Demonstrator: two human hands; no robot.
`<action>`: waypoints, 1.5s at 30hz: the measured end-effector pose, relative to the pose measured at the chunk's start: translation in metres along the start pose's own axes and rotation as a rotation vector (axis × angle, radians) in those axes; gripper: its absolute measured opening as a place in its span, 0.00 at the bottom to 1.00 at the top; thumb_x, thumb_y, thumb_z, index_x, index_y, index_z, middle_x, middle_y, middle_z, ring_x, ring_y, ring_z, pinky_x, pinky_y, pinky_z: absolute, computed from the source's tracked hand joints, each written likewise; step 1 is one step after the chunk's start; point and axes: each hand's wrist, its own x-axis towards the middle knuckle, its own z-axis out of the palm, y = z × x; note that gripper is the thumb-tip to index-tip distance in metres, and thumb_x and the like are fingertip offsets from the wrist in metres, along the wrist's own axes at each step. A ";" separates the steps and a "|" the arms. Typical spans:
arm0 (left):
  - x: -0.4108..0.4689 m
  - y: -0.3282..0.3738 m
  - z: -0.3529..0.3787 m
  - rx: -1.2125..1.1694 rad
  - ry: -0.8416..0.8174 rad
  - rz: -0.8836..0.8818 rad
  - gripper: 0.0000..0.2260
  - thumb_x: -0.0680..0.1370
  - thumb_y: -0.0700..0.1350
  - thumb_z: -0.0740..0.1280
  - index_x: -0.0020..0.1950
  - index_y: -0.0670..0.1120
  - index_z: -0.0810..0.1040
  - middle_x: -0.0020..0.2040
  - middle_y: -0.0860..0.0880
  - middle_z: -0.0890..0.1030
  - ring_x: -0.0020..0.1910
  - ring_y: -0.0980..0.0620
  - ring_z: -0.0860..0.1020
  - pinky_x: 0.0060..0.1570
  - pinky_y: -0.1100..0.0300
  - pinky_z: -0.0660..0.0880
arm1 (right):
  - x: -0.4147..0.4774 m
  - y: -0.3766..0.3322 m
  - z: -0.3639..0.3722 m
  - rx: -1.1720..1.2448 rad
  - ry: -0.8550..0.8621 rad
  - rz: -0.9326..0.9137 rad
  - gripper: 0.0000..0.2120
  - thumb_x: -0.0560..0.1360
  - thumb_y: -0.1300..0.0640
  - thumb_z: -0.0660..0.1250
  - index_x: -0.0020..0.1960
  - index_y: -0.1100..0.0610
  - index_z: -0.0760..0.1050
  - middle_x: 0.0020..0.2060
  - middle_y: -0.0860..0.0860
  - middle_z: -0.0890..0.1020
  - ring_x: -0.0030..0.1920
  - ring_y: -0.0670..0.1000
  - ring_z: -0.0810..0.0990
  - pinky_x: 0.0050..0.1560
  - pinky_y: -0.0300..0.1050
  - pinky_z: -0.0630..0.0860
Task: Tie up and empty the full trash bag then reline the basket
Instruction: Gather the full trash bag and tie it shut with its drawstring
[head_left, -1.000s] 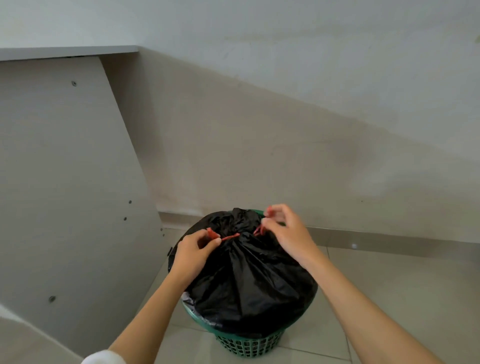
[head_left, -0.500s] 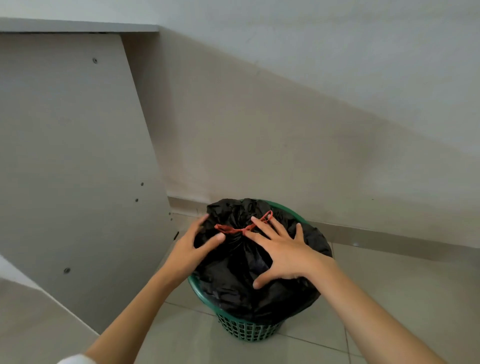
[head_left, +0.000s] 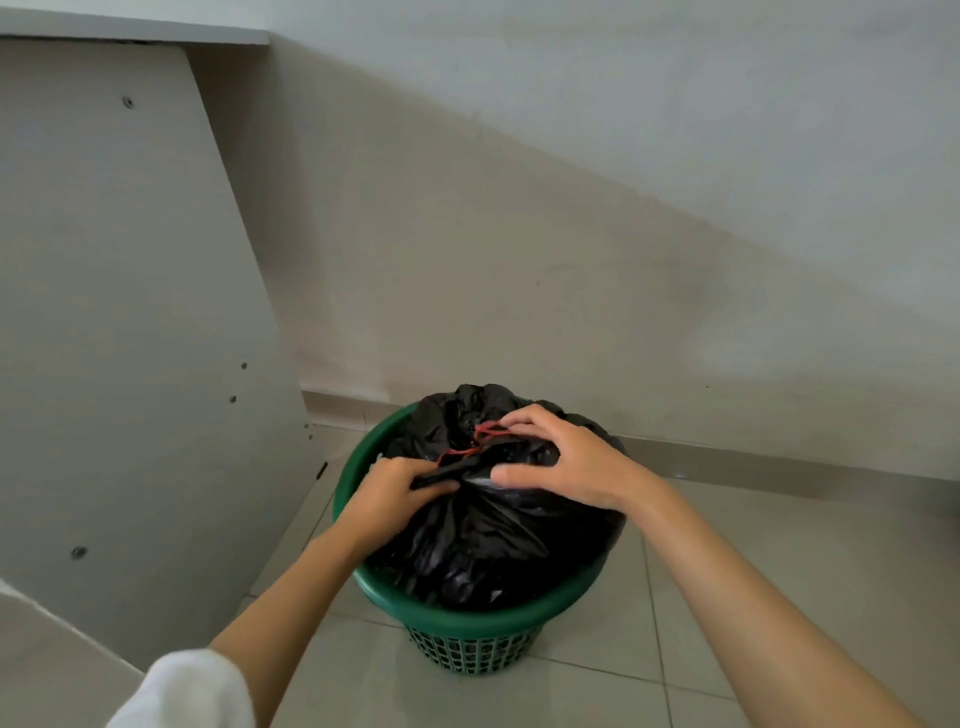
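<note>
The trash bag (head_left: 493, 551) sits in the green basket (head_left: 467, 621), bulging above its rim, and both grips are on the bag's gathered top. The left grip (head_left: 395, 493) is closed narrow, thumb and curled fingers pinching a fold of black plastic on the near-left side of the neck. The right grip (head_left: 563, 462) arches over the neck from the other side, thumb stretched along the plastic toward the left grip and fingers bent over the crown. It holds the bunched plastic, though the view is too small to say whether its fingertips also catch the red drawstring (head_left: 470, 449). That cord shows as a short loop just ahead of the left grip and under the right grip's fingertips. The relation that matters is that the bag's bulk lies directly beneath both grips, its long axis upright in the basket, with the neck between them and the two thumbs nearly meeting. The right grip is nearer the cord; the left is lower, nearer the rim. The next step is probably to finish cinching and then lift. That pull should go straight up along the axis, since the rim rings the bag closely. A pale panel (head_left: 130, 312) stands well left of the left grip, and the wall (head_left: 571, 260) lies beyond both.
</note>
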 end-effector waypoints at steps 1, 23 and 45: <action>0.004 -0.003 -0.001 -0.052 0.011 -0.042 0.08 0.75 0.49 0.69 0.45 0.45 0.84 0.37 0.47 0.83 0.35 0.51 0.78 0.38 0.54 0.71 | -0.004 0.002 -0.005 -0.138 -0.042 0.025 0.32 0.63 0.31 0.69 0.63 0.33 0.63 0.72 0.40 0.64 0.75 0.46 0.55 0.74 0.63 0.46; -0.014 0.008 -0.003 -0.310 0.205 -0.025 0.17 0.82 0.46 0.55 0.70 0.58 0.68 0.63 0.63 0.72 0.60 0.68 0.70 0.59 0.75 0.64 | 0.064 -0.028 0.064 0.116 0.300 0.017 0.15 0.78 0.62 0.60 0.63 0.62 0.73 0.61 0.54 0.73 0.62 0.52 0.72 0.58 0.35 0.63; 0.004 -0.019 -0.013 -0.329 -0.127 -0.193 0.15 0.79 0.46 0.63 0.32 0.47 0.77 0.34 0.50 0.78 0.35 0.54 0.75 0.40 0.59 0.70 | 0.084 -0.023 0.059 -0.311 -0.045 -0.113 0.47 0.60 0.34 0.74 0.70 0.46 0.54 0.62 0.50 0.71 0.62 0.55 0.72 0.58 0.52 0.70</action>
